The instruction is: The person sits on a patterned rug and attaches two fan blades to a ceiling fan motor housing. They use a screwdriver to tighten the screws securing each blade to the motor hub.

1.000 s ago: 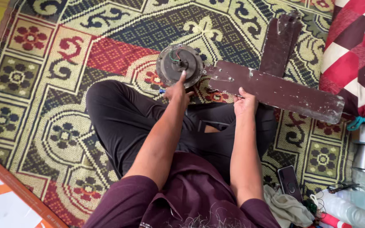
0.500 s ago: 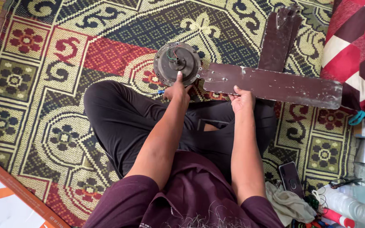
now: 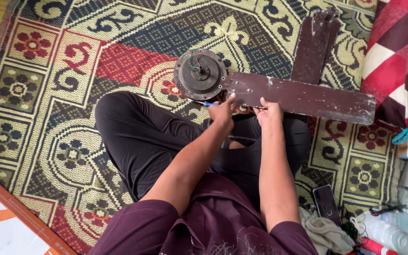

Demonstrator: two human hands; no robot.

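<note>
A person sits cross-legged on a patterned mat (image 3: 72, 94), seen from above. The left hand (image 3: 223, 111) is closed around a thin tool with a blue handle (image 3: 208, 104) that pokes out toward the left; its fingers (image 3: 232, 97) touch the near end of a brown fan blade (image 3: 303, 98). The right hand (image 3: 269, 113) grips the lower edge of the same blade, thumb on top, fingers curled under — just beside the left hand.

The blade lies flat on the mat in front of the knees, running off to the right, its inner end just beside a round grey motor (image 3: 200, 74). Red and green wires sit in the motor's middle. A second blade (image 3: 315, 45) lies behind the first, angled up toward the top edge, its lower end meeting the first blade.

To the right is a red-and-white cushion (image 3: 397, 56). Near the right knee lie a dark phone (image 3: 326, 202), a grey cloth (image 3: 324, 231) and a clear bottle (image 3: 393, 238). An orange-and-white box (image 3: 1, 217) sits at the lower left.
</note>
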